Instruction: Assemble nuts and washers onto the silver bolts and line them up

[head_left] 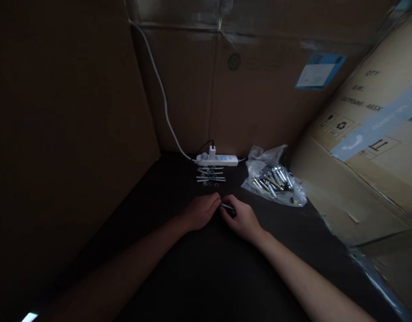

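My left hand (202, 211) and my right hand (242, 219) meet over the dark table (179, 268), fingers pinched together on a small metal bolt (226, 206) held between them. Just beyond the hands lie several bolts and washers (210, 174) laid out in short rows. To the right a clear plastic bag (273, 179) holds several more metal bolts. The light is dim, so the bolt's details are hard to make out.
A white power strip (218, 159) with a plugged charger lies at the table's back edge, its white cable (160, 89) running up the cardboard. Cardboard boxes (370, 147) wall in the table on the left, back and right.
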A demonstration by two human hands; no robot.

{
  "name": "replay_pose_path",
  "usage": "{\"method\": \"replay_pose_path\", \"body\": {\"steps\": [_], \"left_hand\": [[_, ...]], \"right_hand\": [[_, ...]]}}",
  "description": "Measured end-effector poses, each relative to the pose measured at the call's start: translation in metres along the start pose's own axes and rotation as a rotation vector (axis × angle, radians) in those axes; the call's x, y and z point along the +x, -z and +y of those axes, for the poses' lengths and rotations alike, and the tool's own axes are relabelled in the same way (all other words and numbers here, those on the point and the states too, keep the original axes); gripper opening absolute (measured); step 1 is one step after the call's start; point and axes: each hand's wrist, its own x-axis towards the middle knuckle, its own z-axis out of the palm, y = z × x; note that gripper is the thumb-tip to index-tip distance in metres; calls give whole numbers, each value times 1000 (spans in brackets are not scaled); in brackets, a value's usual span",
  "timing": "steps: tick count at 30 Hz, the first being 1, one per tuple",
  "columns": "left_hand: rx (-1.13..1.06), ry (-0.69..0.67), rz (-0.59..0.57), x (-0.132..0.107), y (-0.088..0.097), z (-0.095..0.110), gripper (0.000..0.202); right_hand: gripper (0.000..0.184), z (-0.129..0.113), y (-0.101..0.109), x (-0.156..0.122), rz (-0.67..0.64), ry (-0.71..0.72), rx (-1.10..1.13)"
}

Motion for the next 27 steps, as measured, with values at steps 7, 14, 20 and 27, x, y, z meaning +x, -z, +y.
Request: {"method": "replay_pose_path", "body": {"steps": [7, 14, 20, 27], "left_hand": [[-50, -53, 151, -4, 4, 4, 13], [28, -177, 63, -7, 8, 9, 18], [40, -174, 56, -6, 9, 9, 21], [65, -170, 45, -5, 8, 6, 19]], "right_hand": [[16, 0, 0, 1, 55, -26, -5], [13, -1, 0, 0, 90, 15, 26], [14, 0, 1, 0, 120, 21, 55], [14, 0, 1, 0, 113, 2, 98]]}}
